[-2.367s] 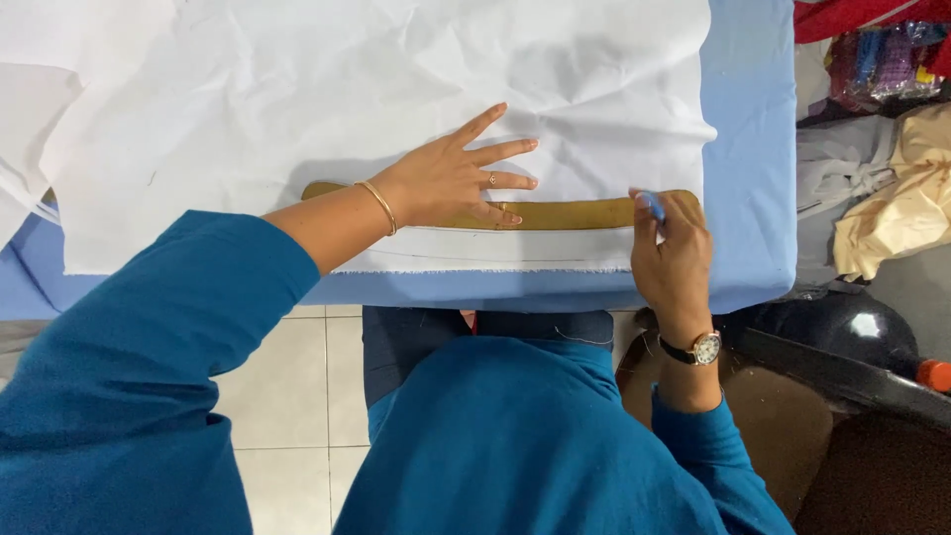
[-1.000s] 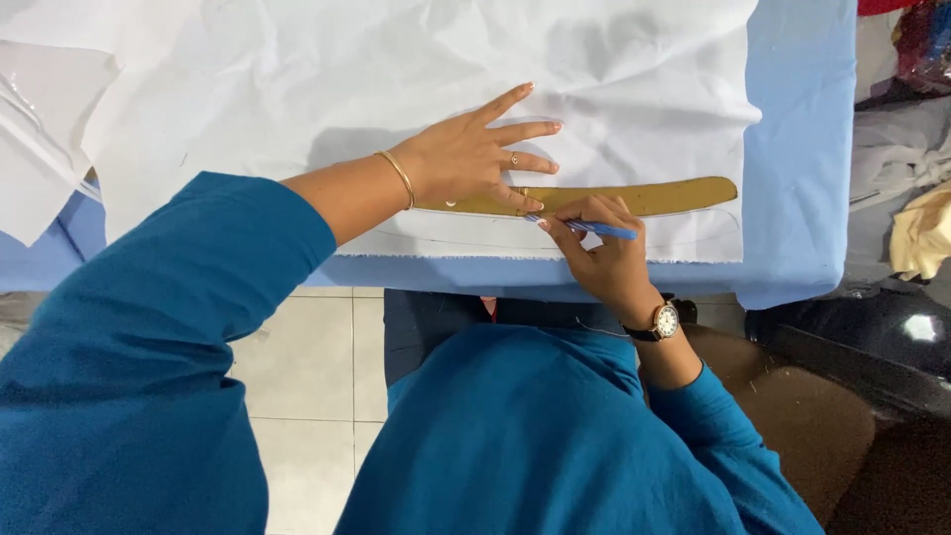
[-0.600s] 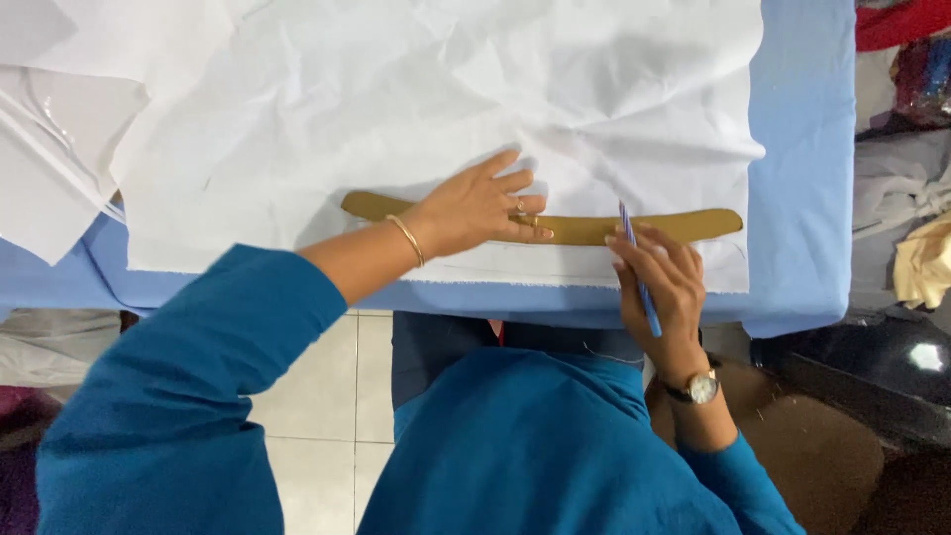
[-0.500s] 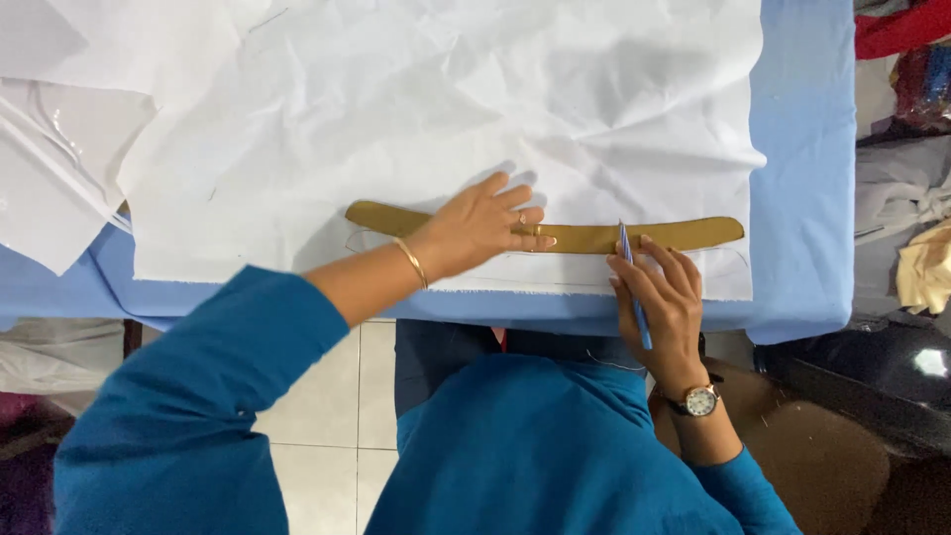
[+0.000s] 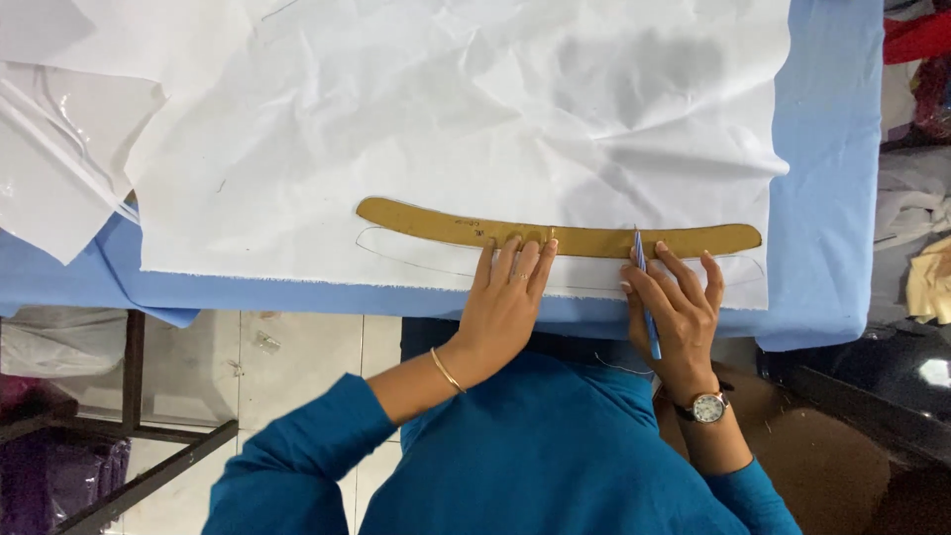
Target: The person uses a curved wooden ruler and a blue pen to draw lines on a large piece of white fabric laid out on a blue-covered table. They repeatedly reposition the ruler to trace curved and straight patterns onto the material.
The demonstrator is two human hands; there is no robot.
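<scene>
Head view, looking down; the left hand (image 5: 507, 297) is lying flat with its fingers together, the fingertips (image 5: 525, 248) pressing on the lower edge of a long curved brown pattern piece (image 5: 436, 224); its grip is spread open, clamping nothing, only bearing down on the piece. The pattern piece is lying across the near part of a creased white fabric (image 5: 466, 109), close to the fabric's near edge, with a faint drawn outline (image 5: 406, 260) showing just below its left half. The right hand (image 5: 676, 307) is resting on the fabric just under the right part of the piece; its grip is closed around a blue pencil (image 5: 646, 297), whose upper tip is touching the piece's lower edge. A gold bangle (image 5: 447, 371) is circling the left wrist; a wristwatch (image 5: 705, 406) is sitting on the right wrist. The fabric is covering a desk dressed in a light blue cloth (image 5: 832, 178); loose white sheets (image 5: 59, 149) are overlapping the desk's left end; both sleeves are teal.
</scene>
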